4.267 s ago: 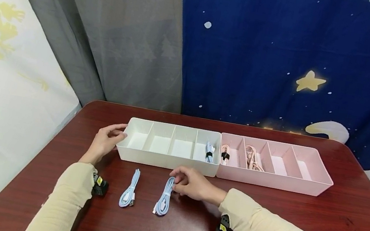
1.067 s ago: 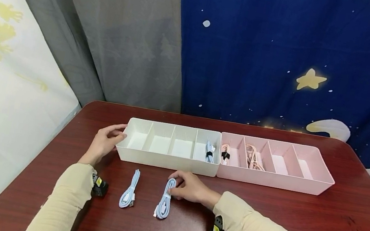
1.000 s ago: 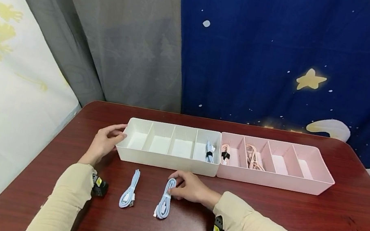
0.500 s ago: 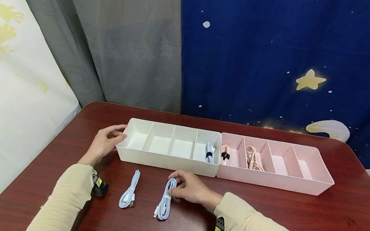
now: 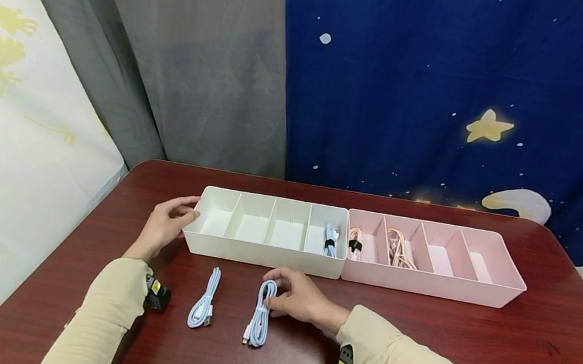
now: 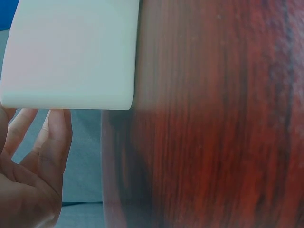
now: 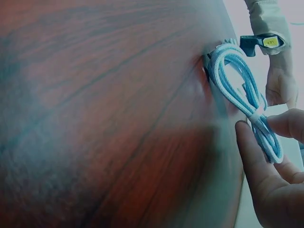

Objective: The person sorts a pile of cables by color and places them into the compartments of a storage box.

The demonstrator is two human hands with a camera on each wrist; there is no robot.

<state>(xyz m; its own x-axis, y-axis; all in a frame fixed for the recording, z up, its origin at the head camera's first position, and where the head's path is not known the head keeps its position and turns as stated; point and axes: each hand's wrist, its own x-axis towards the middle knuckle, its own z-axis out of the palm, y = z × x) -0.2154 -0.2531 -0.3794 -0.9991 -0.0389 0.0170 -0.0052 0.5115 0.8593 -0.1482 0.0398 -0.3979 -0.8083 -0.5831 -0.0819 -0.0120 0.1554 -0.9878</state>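
My right hand (image 5: pixel 303 297) pinches a light-blue braided cable (image 5: pixel 258 326), coiled into a long narrow loop and bound at its middle by a whitish band (image 7: pixel 257 114). Thumb and fingers are close together on its far half, and the near end points toward me; I cannot tell whether that end touches the dark red-brown wood-grain table (image 5: pixel 471 357).

My left hand (image 5: pixel 162 224) grips nothing; its fingers are loosely extended, with the tips against the end wall of a long white plastic box (image 5: pixel 261 254) with four compartments. The box stretches from those fingertips to just beyond my right hand. In the compartment farthest from my left hand sits another light-blue cable (image 5: pixel 331 239) with a black strap.

A second light-blue coil (image 5: pixel 202 306) lies on the table between my hands, nearer to me than either.

Beyond my right hand and to its right, a matching pink plastic box (image 5: pixel 428 284) adjoins the white one end to end. Its compartment nearest my right hand holds a pale pink cable (image 5: pixel 355 237) strapped in black, and the next holds a looser pale pink cable (image 5: pixel 398 250).
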